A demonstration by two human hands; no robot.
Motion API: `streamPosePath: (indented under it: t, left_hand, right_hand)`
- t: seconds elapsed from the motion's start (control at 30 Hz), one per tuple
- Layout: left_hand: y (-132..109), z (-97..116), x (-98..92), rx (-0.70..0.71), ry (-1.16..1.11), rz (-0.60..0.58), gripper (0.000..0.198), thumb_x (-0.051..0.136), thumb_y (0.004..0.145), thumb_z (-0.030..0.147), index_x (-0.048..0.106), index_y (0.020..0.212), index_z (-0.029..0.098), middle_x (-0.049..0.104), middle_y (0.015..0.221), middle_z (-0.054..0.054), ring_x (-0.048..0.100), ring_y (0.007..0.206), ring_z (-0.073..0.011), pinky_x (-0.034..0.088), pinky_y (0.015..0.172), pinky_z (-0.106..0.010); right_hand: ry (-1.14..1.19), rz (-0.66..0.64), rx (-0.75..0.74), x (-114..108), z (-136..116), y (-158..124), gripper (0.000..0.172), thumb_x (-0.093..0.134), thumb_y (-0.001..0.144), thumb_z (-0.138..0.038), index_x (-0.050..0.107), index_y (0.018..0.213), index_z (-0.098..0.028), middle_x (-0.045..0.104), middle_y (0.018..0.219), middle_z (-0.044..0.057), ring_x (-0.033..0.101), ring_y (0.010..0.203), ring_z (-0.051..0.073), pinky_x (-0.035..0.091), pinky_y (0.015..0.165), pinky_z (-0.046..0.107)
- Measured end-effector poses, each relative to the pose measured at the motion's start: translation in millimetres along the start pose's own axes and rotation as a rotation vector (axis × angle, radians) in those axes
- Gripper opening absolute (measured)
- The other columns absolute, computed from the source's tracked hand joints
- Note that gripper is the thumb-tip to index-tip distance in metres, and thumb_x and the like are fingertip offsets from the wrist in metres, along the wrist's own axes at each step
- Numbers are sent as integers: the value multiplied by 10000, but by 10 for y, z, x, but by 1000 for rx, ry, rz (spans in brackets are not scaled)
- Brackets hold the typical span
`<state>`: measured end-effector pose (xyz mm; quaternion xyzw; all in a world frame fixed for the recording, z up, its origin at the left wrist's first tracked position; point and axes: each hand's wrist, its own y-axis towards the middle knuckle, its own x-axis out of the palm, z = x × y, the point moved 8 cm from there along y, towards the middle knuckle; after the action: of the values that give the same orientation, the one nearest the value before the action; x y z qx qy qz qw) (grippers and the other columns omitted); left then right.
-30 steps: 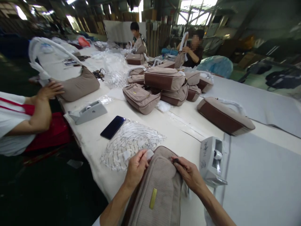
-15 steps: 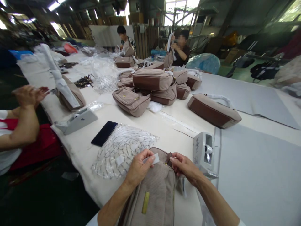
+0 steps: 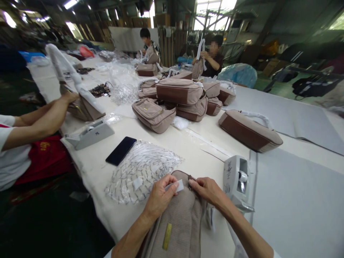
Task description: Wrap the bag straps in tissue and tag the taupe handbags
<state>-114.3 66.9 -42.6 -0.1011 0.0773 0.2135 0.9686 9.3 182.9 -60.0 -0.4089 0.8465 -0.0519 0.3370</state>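
A beige ribbed-fabric handbag (image 3: 177, 215) with a gold-coloured plate lies in front of me, its lower end cut off by the frame edge. Between the thumb and fingers of my left hand (image 3: 162, 195) is a small white slip (image 3: 177, 185), held just over the bag's upper part. My right hand (image 3: 206, 190) is closed at the bag's top corner, pinching the brown zipper pull (image 3: 190, 177), which the fingers partly cover. The zipper's edge runs down the bag's right side below that hand.
A tape dispenser (image 3: 238, 179) stands right of my right hand, another (image 3: 91, 134) at left. A phone (image 3: 120, 150) lies beside patterned plastic wrap (image 3: 145, 172). Beige handbags (image 3: 178, 91) are piled mid-table. At left, a co-worker's arms (image 3: 45, 118) reach to an upright bag (image 3: 83, 104).
My right hand has shifted slightly left and its fingers now cover more of the zipper pull. The left co-worker's hands have moved onto the upright bag. The view has turned slightly left.
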Motion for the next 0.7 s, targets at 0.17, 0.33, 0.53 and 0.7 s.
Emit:
streamPosePath:
  t: [0.17, 0.33, 0.53, 0.7]
  left_hand:
    - [20, -83, -26, -53, -82, 14, 225, 551, 806, 386, 580, 762, 167, 585, 685, 7, 565, 594, -119, 399, 513, -186]
    - [35, -172, -194, -109, -152, 1, 271, 588, 788, 423, 627, 781, 155, 597, 594, 12, 538, 524, -101, 378, 465, -165]
    - [41, -216, -341, -90, -21, 10, 290, 605, 772, 438, 706, 816, 170, 644, 645, -14, 587, 563, -141, 409, 456, -189]
    - [56, -64, -282, 11, 106, -18, 237, 593, 796, 408, 727, 833, 216, 689, 758, -12, 600, 595, -145, 452, 510, -209]
  right_hand:
    - [32, -85, -59, 155, -42, -25, 266, 564, 760, -364, 561, 584, -164, 485, 518, -31, 426, 513, 107, 300, 472, 216]
    - [48, 188, -313, 130, -222, -213, 220, 496, 859, -343, 649, 910, -193, 661, 882, 35, 594, 840, 189, 456, 747, 285]
    - [-20, 317, -489, 211, -273, -384, 219, 486, 905, -302, 656, 1034, -252, 671, 922, 37, 603, 866, 194, 484, 774, 313]
    - [-46, 332, -540, 172, -323, -409, 209, 487, 906, -275, 652, 1033, -251, 669, 922, 40, 604, 860, 194, 497, 762, 312]
